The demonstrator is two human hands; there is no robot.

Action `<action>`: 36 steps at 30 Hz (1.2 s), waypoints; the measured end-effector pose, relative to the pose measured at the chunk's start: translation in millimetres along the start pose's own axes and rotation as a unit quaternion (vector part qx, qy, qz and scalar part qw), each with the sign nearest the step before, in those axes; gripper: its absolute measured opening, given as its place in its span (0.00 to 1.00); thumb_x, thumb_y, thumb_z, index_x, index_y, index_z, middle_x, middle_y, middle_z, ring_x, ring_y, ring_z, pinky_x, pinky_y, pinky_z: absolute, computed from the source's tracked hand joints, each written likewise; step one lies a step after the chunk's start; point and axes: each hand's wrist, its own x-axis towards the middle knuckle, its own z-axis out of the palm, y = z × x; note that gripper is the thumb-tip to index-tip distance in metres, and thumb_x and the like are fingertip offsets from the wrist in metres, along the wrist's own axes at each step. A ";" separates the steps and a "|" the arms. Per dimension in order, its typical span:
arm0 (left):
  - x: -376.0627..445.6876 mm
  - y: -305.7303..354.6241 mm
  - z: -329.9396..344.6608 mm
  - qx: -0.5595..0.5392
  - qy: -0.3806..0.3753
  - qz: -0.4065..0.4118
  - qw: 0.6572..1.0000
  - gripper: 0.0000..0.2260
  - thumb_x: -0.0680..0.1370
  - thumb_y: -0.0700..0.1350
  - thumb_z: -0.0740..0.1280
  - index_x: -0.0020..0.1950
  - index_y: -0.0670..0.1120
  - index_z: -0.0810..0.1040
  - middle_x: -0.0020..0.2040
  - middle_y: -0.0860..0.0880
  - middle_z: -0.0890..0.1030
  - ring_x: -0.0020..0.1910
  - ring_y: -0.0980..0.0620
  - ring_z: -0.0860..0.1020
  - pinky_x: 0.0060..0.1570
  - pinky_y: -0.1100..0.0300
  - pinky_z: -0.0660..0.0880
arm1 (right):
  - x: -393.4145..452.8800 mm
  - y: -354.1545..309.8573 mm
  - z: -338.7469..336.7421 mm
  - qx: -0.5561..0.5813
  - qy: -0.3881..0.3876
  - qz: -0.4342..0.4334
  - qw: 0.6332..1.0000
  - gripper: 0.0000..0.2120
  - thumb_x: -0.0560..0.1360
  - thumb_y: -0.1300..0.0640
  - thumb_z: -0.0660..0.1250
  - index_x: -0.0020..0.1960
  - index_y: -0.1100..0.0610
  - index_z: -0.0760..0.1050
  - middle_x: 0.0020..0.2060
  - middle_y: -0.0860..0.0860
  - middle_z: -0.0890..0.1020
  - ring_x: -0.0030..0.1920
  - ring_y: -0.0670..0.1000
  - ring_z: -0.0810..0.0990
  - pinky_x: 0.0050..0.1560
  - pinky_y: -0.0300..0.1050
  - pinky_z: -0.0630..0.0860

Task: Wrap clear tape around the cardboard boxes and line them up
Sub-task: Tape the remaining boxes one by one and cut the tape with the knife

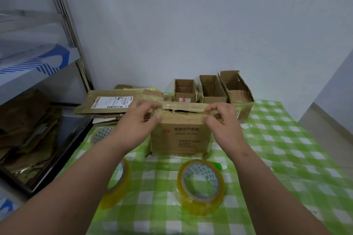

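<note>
A brown cardboard box (180, 136) with printed text stands upright mid-table on the green checked cloth (282, 150). My left hand (138, 120) pinches the left end of its top flaps and my right hand (222, 118) pinches the right end, holding the flaps nearly together with a dark gap between them. A roll of clear yellowish tape (200, 187) lies in front of the box. A second tape roll (117, 189) is partly hidden under my left forearm. A third roll (101, 135) lies left of the box.
Three open-topped cardboard boxes (212, 89) stand in a row against the wall behind. Flattened cardboard with a shipping label (112, 103) is stacked at the back left. A metal shelf rack (63, 24) and a bin of cardboard scraps (28, 139) are to the left.
</note>
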 end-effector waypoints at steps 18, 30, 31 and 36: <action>-4.7 -2.9 -1.7 0.246 -0.064 0.074 0.964 0.22 0.81 0.60 0.48 0.75 0.64 0.64 0.77 0.61 0.61 0.76 0.57 0.58 0.76 0.45 0.53 | -2.4 10.2 5.8 -0.228 -0.003 -0.093 0.969 0.26 0.74 0.38 0.46 0.64 0.38 0.76 0.61 0.31 0.68 0.66 0.41 0.65 0.62 0.45 0.51; -11.6 5.1 15.5 0.263 -0.051 0.094 0.959 0.31 0.79 0.62 0.59 0.78 0.51 0.58 0.79 0.53 0.59 0.78 0.53 0.55 0.77 0.53 0.54 | -7.9 8.3 4.1 -0.295 -0.028 -0.114 0.948 0.32 0.71 0.30 0.46 0.67 0.42 0.69 0.70 0.37 0.67 0.69 0.44 0.63 0.64 0.46 0.50; -11.1 4.7 15.2 0.259 -0.052 0.084 0.961 0.31 0.79 0.61 0.60 0.79 0.54 0.53 0.79 0.53 0.59 0.78 0.52 0.55 0.77 0.52 0.54 | -8.8 10.0 4.7 -0.285 -0.026 -0.112 0.952 0.31 0.72 0.31 0.46 0.67 0.44 0.67 0.69 0.38 0.68 0.69 0.44 0.64 0.64 0.45 0.50; -12.3 11.7 13.6 0.243 -0.044 0.047 0.968 0.30 0.79 0.60 0.62 0.76 0.55 0.54 0.75 0.51 0.67 0.72 0.47 0.66 0.73 0.49 0.61 | -12.3 14.4 5.6 -0.278 -0.022 -0.109 0.954 0.26 0.74 0.31 0.46 0.63 0.44 0.65 0.69 0.37 0.68 0.68 0.44 0.66 0.66 0.48 0.49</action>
